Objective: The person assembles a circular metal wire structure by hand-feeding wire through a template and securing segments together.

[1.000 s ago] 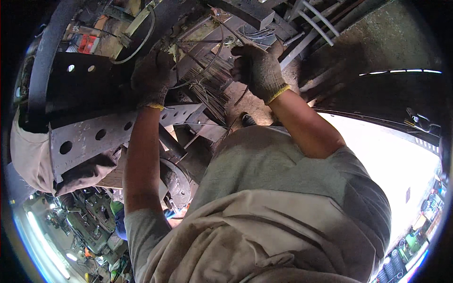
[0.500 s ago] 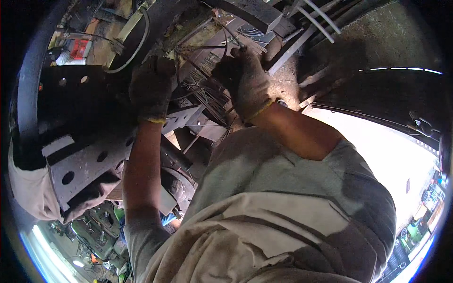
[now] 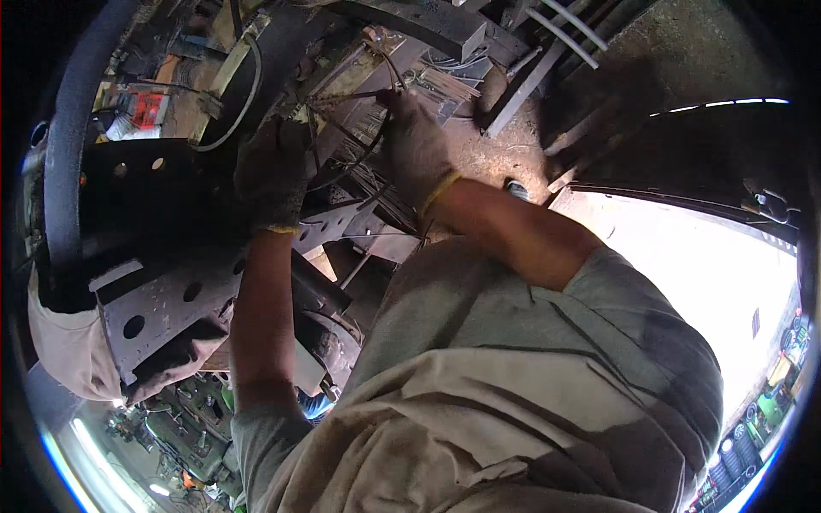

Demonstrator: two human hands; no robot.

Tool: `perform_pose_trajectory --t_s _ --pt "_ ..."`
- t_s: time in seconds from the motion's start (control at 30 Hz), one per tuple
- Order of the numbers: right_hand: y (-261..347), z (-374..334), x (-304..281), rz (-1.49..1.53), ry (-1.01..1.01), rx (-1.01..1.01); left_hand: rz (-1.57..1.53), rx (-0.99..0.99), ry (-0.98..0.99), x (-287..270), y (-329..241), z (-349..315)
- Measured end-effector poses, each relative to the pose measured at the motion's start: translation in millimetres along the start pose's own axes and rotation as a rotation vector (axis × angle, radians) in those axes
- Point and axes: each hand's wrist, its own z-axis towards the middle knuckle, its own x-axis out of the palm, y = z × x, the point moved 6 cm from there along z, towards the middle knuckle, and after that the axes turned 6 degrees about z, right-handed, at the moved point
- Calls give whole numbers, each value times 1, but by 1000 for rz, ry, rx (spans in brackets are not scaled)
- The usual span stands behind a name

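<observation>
The person's left hand [image 3: 272,175], in a knit work glove with a yellow cuff, is at the left side of a thin bent-rod frame [image 3: 347,132]; its fingers sink into shadow, so whether it grips anything cannot be told. The right hand [image 3: 417,145], gloved alike, has its fingers curled and grasps the lower end of a slender metal rod [image 3: 394,72] at the frame's right side. The frame, made of straight and curved pieces that cross, lies between the two hands, above a bundle of thin metal rods [image 3: 386,198]. A steel beam with round holes [image 3: 162,311] runs under the left forearm, with beige cloth [image 3: 77,346] hanging at its outer end. Beyond the left hand, a curved hose [image 3: 255,85] bows down near a red object [image 3: 150,109]. To the right, a straight metal bar [image 3: 523,92] slants above the brown floor [image 3: 492,156], where a shoe [image 3: 516,188] shows near the right forearm.
</observation>
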Motion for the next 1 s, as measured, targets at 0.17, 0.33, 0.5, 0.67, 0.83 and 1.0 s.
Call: perform_pose_trajectory --t_s 0.17,0.33,0.5,0.67,0.83,1.0 --pt "8 26 -15 53 170 198 43 85 22 3 -1 1" --pt "-1 20 -5 600 -71 489 -15 -42 -12 8 0 -5" --pt "-26 5 27 600 -183 402 -42 19 -126 -1 -3 -2" --pt "-12 6 34 819 -280 509 -37 -21 -7 -3 -3 -2" --pt "-2 11 11 506 -13 495 -69 18 19 7 1 -2" --pt "-7 26 0 173 117 364 -50 -58 -32 -1 0 1"
